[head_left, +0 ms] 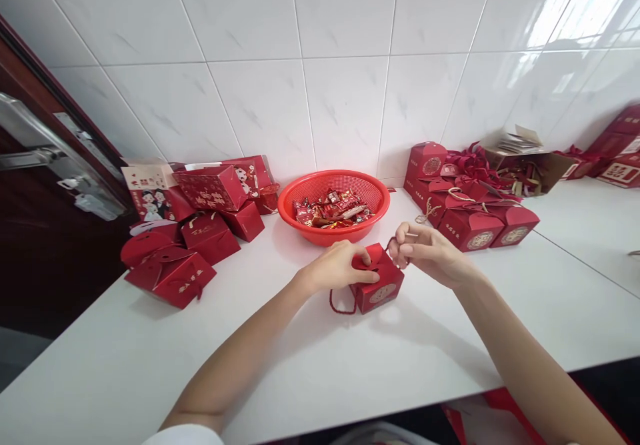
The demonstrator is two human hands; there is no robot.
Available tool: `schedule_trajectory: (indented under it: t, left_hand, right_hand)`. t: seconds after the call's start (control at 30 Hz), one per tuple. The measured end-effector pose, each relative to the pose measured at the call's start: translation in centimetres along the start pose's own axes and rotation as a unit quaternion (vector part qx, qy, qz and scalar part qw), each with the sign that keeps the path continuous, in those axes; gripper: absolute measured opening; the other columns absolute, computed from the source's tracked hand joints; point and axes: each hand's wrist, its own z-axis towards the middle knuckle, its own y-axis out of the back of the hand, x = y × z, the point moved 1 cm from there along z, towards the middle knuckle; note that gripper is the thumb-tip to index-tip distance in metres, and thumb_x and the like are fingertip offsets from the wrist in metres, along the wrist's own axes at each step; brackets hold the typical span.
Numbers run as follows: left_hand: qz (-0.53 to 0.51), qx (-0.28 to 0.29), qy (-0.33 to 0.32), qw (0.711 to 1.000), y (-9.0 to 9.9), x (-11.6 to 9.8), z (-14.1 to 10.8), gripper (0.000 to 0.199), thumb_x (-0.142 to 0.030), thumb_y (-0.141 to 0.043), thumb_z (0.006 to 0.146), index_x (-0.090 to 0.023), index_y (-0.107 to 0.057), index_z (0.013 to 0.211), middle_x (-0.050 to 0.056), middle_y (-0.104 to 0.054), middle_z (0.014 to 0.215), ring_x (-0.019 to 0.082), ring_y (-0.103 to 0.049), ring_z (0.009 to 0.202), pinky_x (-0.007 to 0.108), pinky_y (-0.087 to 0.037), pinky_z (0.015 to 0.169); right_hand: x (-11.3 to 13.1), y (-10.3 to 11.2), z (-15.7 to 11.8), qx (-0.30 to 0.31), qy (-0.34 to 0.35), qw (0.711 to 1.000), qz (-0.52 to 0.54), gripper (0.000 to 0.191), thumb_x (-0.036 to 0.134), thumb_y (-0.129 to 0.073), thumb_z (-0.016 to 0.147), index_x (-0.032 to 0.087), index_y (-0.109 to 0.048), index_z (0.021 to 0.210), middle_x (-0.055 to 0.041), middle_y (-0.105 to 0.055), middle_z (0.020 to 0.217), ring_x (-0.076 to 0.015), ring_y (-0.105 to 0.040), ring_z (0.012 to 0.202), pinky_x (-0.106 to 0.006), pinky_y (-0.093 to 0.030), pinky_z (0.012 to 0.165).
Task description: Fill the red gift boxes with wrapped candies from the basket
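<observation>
A small red gift box (pixel 381 287) with a round gold emblem stands on the white table, in front of the red basket. My left hand (pixel 343 266) rests on its top flaps, thumb and fingers pressed against them. At the box's right side my right hand (pixel 417 250) pinches a dark red cord that runs up from the box. A loop of the same cord (pixel 343 311) lies on the table to the left of the box. The box's contents are hidden.
Behind the box is a red basket (pixel 285 213) of wrapped candies (pixel 335 210). Closed red boxes (pixel 173 275) stand at the left, others (pixel 473 228) at the right beside an open carton (pixel 553 173). A tiled wall (pixel 345 111) borders the table (pixel 280 378); a door (pixel 30 231) is at the left.
</observation>
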Motion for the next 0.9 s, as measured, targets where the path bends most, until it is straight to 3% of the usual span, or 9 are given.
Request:
schedule_trajectory:
  t: [0.07, 0.17, 0.3, 0.53, 0.6, 0.67, 0.77, 0.87, 0.9]
  left_hand:
    - [-0.033, -0.068, -0.009, 0.997, 0.0, -0.4, -0.3, 0.031, -0.044, -0.071, 0.075, -0.021, -0.071, 0.096, 0.003, -0.071, 0.095, 0.023, -0.065, 0.087, 0.031, -0.049, 0.073]
    - [-0.17, -0.119, -0.022, 0.978, 1.2, -1.1, -1.3, 0.056, -0.038, -0.075, 0.074, -0.022, -0.061, 0.126, 0.009, -0.06, 0.134, 0.024, -0.066, 0.099, 0.036, -0.053, 0.085]
    - [-0.365, -0.084, -0.082, 0.924, 3.1, -2.3, -2.9, 0.062, -0.038, -0.07, 0.08, -0.021, -0.051, 0.137, 0.012, -0.055, 0.14, 0.026, -0.066, 0.109, 0.042, -0.054, 0.095]
    - [-0.383, -0.067, -0.149, 0.909, 2.5, -3.5, -3.7, 0.062, -0.041, -0.074, 0.08, -0.026, -0.052, 0.136, 0.01, -0.047, 0.15, 0.033, -0.056, 0.129, 0.043, -0.05, 0.103]
    - [-0.373, -0.053, -0.153, 0.914, 2.7, -3.6, -4.1, 0.061, -0.041, -0.074, 0.081, -0.027, -0.053, 0.136, 0.01, -0.046, 0.151, 0.034, -0.056, 0.129, 0.043, -0.052, 0.101]
    - [-0.353, -0.059, -0.148, 0.922, 3.2, -3.5, -4.5, 0.058, -0.041, -0.073, 0.081, -0.028, -0.055, 0.134, 0.009, -0.049, 0.149, 0.034, -0.059, 0.126, 0.043, -0.054, 0.098]
    - [-0.301, -0.12, -0.143, 0.935, 4.5, -2.7, -4.4, 0.049, -0.044, -0.073, 0.08, -0.024, -0.064, 0.124, 0.01, -0.052, 0.146, 0.032, -0.064, 0.118, 0.044, -0.054, 0.099]
    - [-0.242, -0.196, -0.131, 0.941, 5.5, -0.5, -2.9, 0.043, -0.048, -0.073, 0.078, -0.02, -0.069, 0.111, 0.011, -0.058, 0.139, 0.03, -0.064, 0.117, 0.043, -0.053, 0.102]
    - [-0.224, -0.219, -0.121, 0.942, 5.6, 0.5, -2.0, 0.044, -0.05, -0.073, 0.077, -0.02, -0.07, 0.109, 0.011, -0.062, 0.134, 0.029, -0.063, 0.116, 0.042, -0.052, 0.102]
  right_hand:
    - [1.1, -0.8, 0.0, -0.055, 0.043, 0.996, -0.056, 0.028, 0.034, -0.083, 0.072, 0.02, -0.06, 0.08, -0.0005, -0.066, 0.08, -0.0114, -0.056, 0.063, -0.028, -0.046, 0.063]
    - [2.3, -1.9, 0.1, -0.091, 0.067, 0.981, -0.158, 0.028, 0.04, -0.08, 0.073, 0.019, -0.063, 0.079, -0.0017, -0.066, 0.08, -0.0144, -0.059, 0.068, -0.03, -0.049, 0.066]
    - [2.6, -3.2, 0.4, -0.09, 0.078, 0.948, -0.296, 0.033, 0.049, -0.074, 0.078, 0.018, -0.062, 0.075, -0.0029, -0.066, 0.075, -0.0164, -0.06, 0.069, -0.032, -0.05, 0.066]
    - [1.4, -4.1, 0.3, -0.188, 0.129, 0.892, -0.39, 0.023, 0.032, -0.065, 0.082, 0.02, -0.056, 0.065, 0.0011, -0.06, 0.064, -0.0143, -0.054, 0.061, -0.03, -0.046, 0.059]
    - [2.1, -3.2, -0.9, -0.241, 0.174, 0.891, -0.343, 0.02, 0.032, -0.065, 0.082, 0.021, -0.058, 0.068, 0.0003, -0.063, 0.067, -0.0157, -0.059, 0.063, -0.031, -0.049, 0.062]
    - [3.6, -1.4, -2.8, -0.338, 0.222, 0.874, -0.268, 0.018, 0.035, -0.071, 0.078, 0.022, -0.06, 0.072, -0.0008, -0.066, 0.07, -0.0173, -0.062, 0.064, -0.033, -0.051, 0.062]
    - [7.0, 2.5, -6.5, -0.503, 0.304, 0.792, -0.164, 0.024, 0.032, -0.08, 0.062, 0.021, -0.061, 0.072, -0.0023, -0.067, 0.067, -0.0162, -0.061, 0.057, -0.032, -0.048, 0.055]
    - [9.6, 6.6, -10.1, -0.598, 0.365, 0.699, -0.142, 0.021, 0.026, -0.079, 0.053, 0.021, -0.06, 0.061, -0.0009, -0.06, 0.056, -0.0149, -0.057, 0.051, -0.031, -0.043, 0.05]
    - [10.0, 7.9, -11.1, -0.617, 0.358, 0.685, -0.148, 0.016, 0.023, -0.077, 0.056, 0.021, -0.061, 0.059, -0.0016, -0.059, 0.054, -0.0144, -0.056, 0.049, -0.032, -0.043, 0.05]
